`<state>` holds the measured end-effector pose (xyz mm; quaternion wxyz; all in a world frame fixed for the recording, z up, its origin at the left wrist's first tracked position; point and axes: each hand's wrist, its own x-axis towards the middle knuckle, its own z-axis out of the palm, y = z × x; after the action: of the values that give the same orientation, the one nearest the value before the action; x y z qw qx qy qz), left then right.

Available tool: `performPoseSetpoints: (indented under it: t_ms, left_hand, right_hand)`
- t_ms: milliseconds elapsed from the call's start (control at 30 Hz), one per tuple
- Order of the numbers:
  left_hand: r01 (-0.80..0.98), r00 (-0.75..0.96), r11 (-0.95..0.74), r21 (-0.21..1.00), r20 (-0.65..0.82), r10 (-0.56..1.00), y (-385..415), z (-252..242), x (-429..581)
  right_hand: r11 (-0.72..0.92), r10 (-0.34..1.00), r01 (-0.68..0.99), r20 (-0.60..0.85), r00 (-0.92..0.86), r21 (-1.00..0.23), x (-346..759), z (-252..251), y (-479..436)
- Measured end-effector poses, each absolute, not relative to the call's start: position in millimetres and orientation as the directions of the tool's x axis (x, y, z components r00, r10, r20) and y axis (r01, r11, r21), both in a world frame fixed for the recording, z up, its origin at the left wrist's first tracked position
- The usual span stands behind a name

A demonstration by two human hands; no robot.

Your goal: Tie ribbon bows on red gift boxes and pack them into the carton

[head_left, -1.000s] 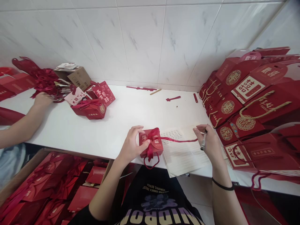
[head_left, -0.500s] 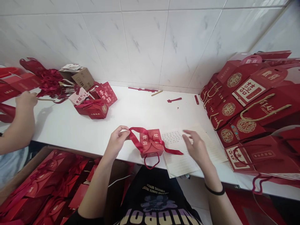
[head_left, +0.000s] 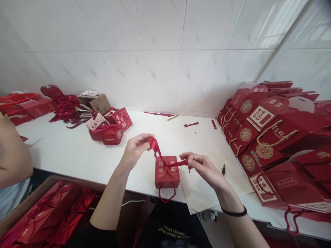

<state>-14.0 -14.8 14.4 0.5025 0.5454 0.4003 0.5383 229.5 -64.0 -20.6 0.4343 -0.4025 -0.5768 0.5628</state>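
A small red gift box with pale characters on its lid stands at the table's front edge. A cord handle hangs from its near side. Dark red ribbon crosses the top of the box. My left hand, up and to the left of the box, pinches one end of the ribbon. On the box's right, my right hand grips the other end between thumb and fingers, above the written sheets of paper.
Many red gift bags and boxes are stacked at the right. A pen lies on the papers. Back left are red boxes, a cardboard box and ribbons. Below left, a carton holds red boxes. Another person's arm is at far left.
My right hand has moved left and taken the ribbon's right end. My left hand has drawn its end upward, closing the wide loop. The view has tilted up, and the pen now shows.
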Motion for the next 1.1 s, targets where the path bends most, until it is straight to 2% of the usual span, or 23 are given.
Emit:
performPoseSetpoints:
  t_ms: [100,200,333,533,667,733,767,833,867,900,933,1000,1033,1100]
  left_hand:
    - [0.048,0.139,-0.298,0.953,0.289,0.947,-9.2,22.9,-1.7]
    - [0.037,0.214,-0.34,0.94,0.325,0.921,-4.8,31.4,9.5]
    - [-0.012,0.275,-0.283,0.959,0.276,0.921,0.5,38.2,17.2]
    - [-0.045,0.216,-0.267,0.963,0.27,0.938,2.0,43.7,19.5]
    - [-0.099,0.22,-0.244,0.965,0.26,0.94,0.8,47.8,20.4]
    - [-0.146,0.178,-0.24,0.96,0.264,0.948,3.1,46.7,19.7]
    - [-0.176,0.125,-0.254,0.951,0.277,0.953,4.5,44.6,18.5]
    - [-0.199,-0.026,-0.321,0.926,0.322,0.946,5.9,37.4,13.9]
    - [-0.167,-0.101,-0.362,0.917,0.349,0.932,4.9,32.4,10.8]
    - [-0.095,-0.148,-0.394,0.914,0.378,0.914,2.2,26.8,7.3]
    - [0.008,-0.146,-0.41,0.912,0.406,0.902,-2.1,21.0,3.9]
    - [0.242,0.001,-0.407,0.881,0.419,0.908,-15.1,10.1,-1.3]
    - [0.351,0.118,-0.41,0.842,0.394,0.911,-22.8,5.4,-2.6]
    - [0.504,0.322,-0.445,0.74,0.318,0.892,-37.4,-2.5,-2.2]
  right_hand:
    - [0.053,0.948,-0.293,0.14,-0.286,-0.955,217.1,-7.2,-58.3]
    - [0.101,0.94,-0.459,0.235,-0.246,-0.883,201.7,0.8,-50.2]
    - [0.2,0.938,-0.455,0.303,-0.167,-0.868,188.1,6.2,-41.0]
    - [0.339,0.882,-0.47,0.449,-0.144,-0.815,176.9,3.0,-35.7]
    - [0.388,0.864,-0.454,0.488,-0.124,-0.802,174.8,4.8,-39.6]
    - [0.392,0.84,-0.425,0.506,-0.196,-0.816,180.9,7.7,-45.4]
    - [0.37,0.797,-0.422,0.516,-0.314,-0.827,186.0,9.2,-48.9]
    - [0.275,0.587,-0.428,0.503,-0.635,-0.861,198.4,11.2,-55.5]
    - [0.228,0.475,-0.408,0.467,-0.746,-0.884,204.3,11.3,-57.6]
    - [0.21,0.432,-0.36,0.417,-0.8,-0.909,209.3,10.5,-58.7]
    - [0.237,0.475,-0.279,0.362,-0.802,-0.931,212.8,8.5,-58.5]
    - [0.365,0.722,0.026,0.265,-0.639,-0.931,214.5,0.8,-55.1]
    - [0.41,0.816,0.218,0.249,-0.522,-0.886,213.1,-4.5,-52.7]
    - [0.453,0.873,0.493,0.258,-0.413,-0.743,207.4,-15.5,-48.2]
